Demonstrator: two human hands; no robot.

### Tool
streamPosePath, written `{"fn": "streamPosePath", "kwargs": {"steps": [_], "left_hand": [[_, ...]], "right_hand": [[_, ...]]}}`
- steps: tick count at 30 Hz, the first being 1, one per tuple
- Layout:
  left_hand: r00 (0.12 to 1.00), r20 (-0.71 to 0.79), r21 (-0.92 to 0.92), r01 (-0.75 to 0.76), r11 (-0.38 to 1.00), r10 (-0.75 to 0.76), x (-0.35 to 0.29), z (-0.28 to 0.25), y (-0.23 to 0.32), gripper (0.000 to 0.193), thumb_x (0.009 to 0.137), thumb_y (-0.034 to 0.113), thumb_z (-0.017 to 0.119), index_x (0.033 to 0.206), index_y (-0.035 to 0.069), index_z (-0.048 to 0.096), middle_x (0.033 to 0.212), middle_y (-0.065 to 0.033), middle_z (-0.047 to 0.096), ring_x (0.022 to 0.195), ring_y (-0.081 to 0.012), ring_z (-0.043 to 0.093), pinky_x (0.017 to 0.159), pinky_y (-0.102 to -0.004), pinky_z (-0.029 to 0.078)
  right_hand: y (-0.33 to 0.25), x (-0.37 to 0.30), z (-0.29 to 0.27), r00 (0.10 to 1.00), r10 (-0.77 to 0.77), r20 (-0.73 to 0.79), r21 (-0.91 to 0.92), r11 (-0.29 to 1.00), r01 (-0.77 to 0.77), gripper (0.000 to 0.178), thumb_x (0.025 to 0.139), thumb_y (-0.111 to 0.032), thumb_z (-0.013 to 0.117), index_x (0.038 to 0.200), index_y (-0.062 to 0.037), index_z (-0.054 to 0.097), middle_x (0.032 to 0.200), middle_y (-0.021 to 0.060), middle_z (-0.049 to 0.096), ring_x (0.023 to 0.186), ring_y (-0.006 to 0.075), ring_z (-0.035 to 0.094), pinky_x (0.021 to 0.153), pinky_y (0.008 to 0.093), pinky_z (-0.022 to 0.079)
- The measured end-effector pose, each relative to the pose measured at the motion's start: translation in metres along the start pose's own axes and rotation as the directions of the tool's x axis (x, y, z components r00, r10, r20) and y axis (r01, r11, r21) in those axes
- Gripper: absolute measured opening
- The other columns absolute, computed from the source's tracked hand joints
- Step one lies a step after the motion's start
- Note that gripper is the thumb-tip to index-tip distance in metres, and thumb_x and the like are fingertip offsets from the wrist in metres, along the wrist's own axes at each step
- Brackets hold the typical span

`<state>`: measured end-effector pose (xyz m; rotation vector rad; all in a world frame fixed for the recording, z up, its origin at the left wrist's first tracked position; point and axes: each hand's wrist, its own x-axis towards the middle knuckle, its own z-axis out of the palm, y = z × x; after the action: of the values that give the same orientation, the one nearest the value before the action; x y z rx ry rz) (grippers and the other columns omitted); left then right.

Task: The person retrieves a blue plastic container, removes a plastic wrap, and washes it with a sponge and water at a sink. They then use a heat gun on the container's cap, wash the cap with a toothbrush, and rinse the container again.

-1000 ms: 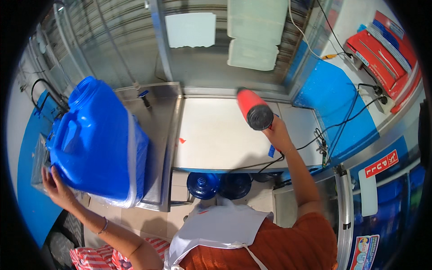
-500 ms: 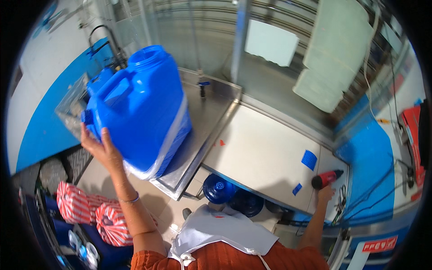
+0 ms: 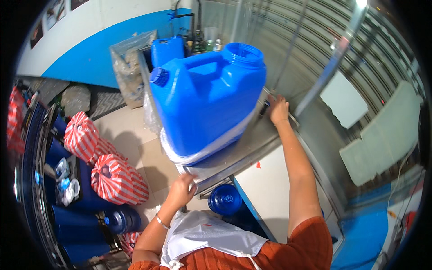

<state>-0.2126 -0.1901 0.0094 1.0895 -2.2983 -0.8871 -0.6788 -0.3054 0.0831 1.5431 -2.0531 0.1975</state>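
A large blue plastic jerrycan (image 3: 207, 99) stands upright on a steel draining surface (image 3: 225, 171). Its wide top mouth is uncovered, a blue cap closes the side spout, and clear wrap circles its base. My left hand (image 3: 182, 190) hovers at the near lower edge of the jerrycan, smeared by motion, with its fingers partly curled; whether they hold anything is unclear. On the jerrycan's right, my right hand (image 3: 280, 110) reaches with fingers apart to a small dark valve nozzle (image 3: 264, 108) at the lower end of a thin hose. No firm grip on the nozzle shows.
Behind stand a smaller blue container (image 3: 167, 54), several bottles (image 3: 209, 45) and a black tap (image 3: 192, 20). Red-and-white striped bags (image 3: 119, 180) lie at left beside a blue rack (image 3: 76, 229). A blue water bottle (image 3: 225, 199) sits below the white counter (image 3: 270, 198).
My left hand has come off the jerrycan's side spout and dropped toward its near base. My right hand has left the red heat gun and crossed to the nozzle. The view has swung left.
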Motion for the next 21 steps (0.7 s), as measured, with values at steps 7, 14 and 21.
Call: {"fn": "streamPosePath", "kwargs": {"steps": [7, 14, 21], "left_hand": [[0.991, -0.009, -0.027, 0.136, 0.990, -0.136, -0.055, -0.032, -0.016, 0.026, 0.082, 0.009, 0.066, 0.106, 0.004, 0.069, 0.101, -0.0169, 0.067, 0.095, -0.0368, 0.063, 0.084, -0.0424, 0.051], [0.982, -0.045, -0.018, 0.182, 0.983, -0.182, -0.046, -0.041, -0.015, 0.026, 0.082, 0.008, 0.065, 0.108, 0.003, 0.069, 0.103, -0.0170, 0.066, 0.096, -0.0372, 0.062, 0.085, -0.0429, 0.051], [0.992, -0.016, -0.036, 0.126, 0.991, -0.126, -0.032, -0.035, -0.014, 0.026, 0.081, 0.007, 0.065, 0.107, 0.003, 0.069, 0.101, -0.0179, 0.066, 0.094, -0.0375, 0.062, 0.084, -0.0437, 0.051]], "right_hand": [[0.022, 0.032, 0.076, 0.964, -0.112, 0.239, -0.025, 0.992, 0.122, 0.032, 0.092, -0.020, 0.058, 0.124, -0.0182, 0.058, 0.089, 0.0140, 0.070, 0.086, 0.0310, 0.069, 0.071, 0.0432, 0.054], [0.027, 0.026, 0.093, 0.980, -0.101, 0.172, -0.094, 0.989, 0.118, 0.027, 0.093, -0.010, 0.051, 0.117, -0.0154, 0.061, 0.079, 0.0113, 0.070, 0.076, 0.0294, 0.070, 0.065, 0.0413, 0.055], [0.026, 0.023, 0.096, 0.990, -0.104, 0.096, -0.052, 0.993, 0.109, 0.023, 0.097, -0.018, 0.052, 0.117, -0.0159, 0.061, 0.078, 0.0112, 0.069, 0.074, 0.0294, 0.070, 0.064, 0.0407, 0.054]]}}
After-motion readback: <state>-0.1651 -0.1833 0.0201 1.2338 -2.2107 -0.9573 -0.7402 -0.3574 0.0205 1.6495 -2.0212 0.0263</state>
